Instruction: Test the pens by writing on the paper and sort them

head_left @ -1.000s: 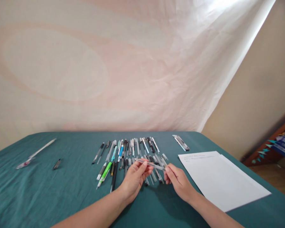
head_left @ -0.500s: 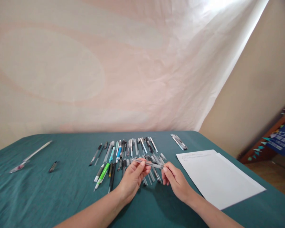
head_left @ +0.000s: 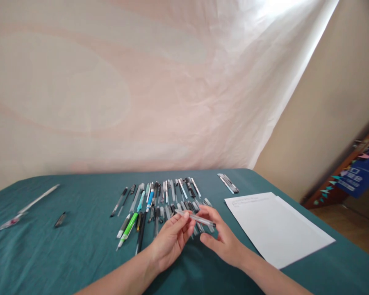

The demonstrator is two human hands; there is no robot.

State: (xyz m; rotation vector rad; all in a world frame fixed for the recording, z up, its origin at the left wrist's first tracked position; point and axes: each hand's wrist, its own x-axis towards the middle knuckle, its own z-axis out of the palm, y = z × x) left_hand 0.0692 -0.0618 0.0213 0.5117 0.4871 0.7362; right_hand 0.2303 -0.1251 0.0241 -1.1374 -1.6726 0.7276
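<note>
Between its thumb and fingers my left hand [head_left: 174,241] pinches a clear pen [head_left: 200,219], held above the table and slanting down to the right toward a dark end. My right hand [head_left: 219,235] is around that right end, thumb and fingers spread apart; whether a fingertip touches the pen I cannot tell. Below and behind the hands lie rows of pens, partly hidden by them. Among these are a green pen [head_left: 128,230], a blue and white pen [head_left: 150,197] and a black pen [head_left: 140,233].
White paper sheets [head_left: 279,229] with a little writing lie at the right. A small group of pens [head_left: 228,183] rests behind them. Far left are a long white stick-like item [head_left: 30,207] and a short dark piece [head_left: 60,220]. A pale cloth [head_left: 141,102] hangs behind the table.
My right hand has loosened from a pinch on the pen's right end to spread fingers. The pen's right end tilts lower. The whole view has shifted slightly.
</note>
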